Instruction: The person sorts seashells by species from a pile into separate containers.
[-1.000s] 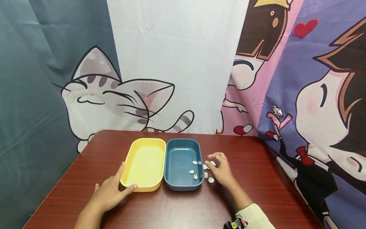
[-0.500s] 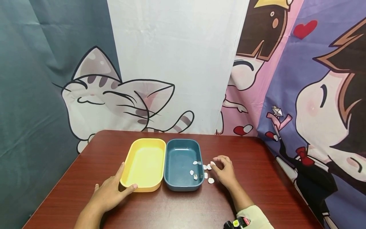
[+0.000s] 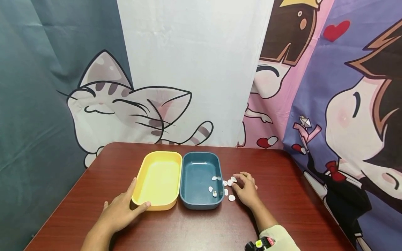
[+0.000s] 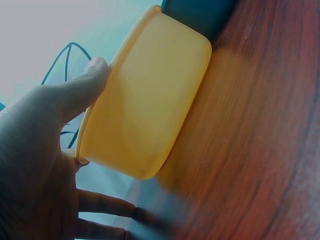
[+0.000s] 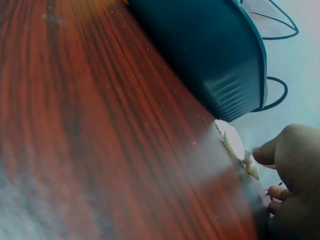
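My left hand (image 3: 117, 211) holds the near left corner of a yellow plastic tray (image 3: 179, 174), thumb and index finger spread along its rim. In the left wrist view, the thumb (image 4: 95, 75) lies on the rim and two lower fingers are off the tray. Beside it stands a dark blue tray (image 3: 198, 205) with several small white seashells (image 3: 210, 189) inside. More seashells (image 3: 231, 198) lie on the table just right of it. My right hand (image 3: 246, 190) is next to these, its loosely bent fingertips right at a seashell (image 3: 233, 179). In the right wrist view, the thumb is close to ridged seashells (image 5: 231, 141).
Both trays sit side by side on a reddish-brown wooden table (image 3: 188, 230). Behind the table hangs a cartoon-printed curtain (image 3: 194, 69). A wrist camera (image 3: 259, 244) is strapped at the right sleeve.
My right hand has drawn back to the right from over the seashells, leaving more of them in view beside the blue tray. The left hand and both trays have stayed in place.
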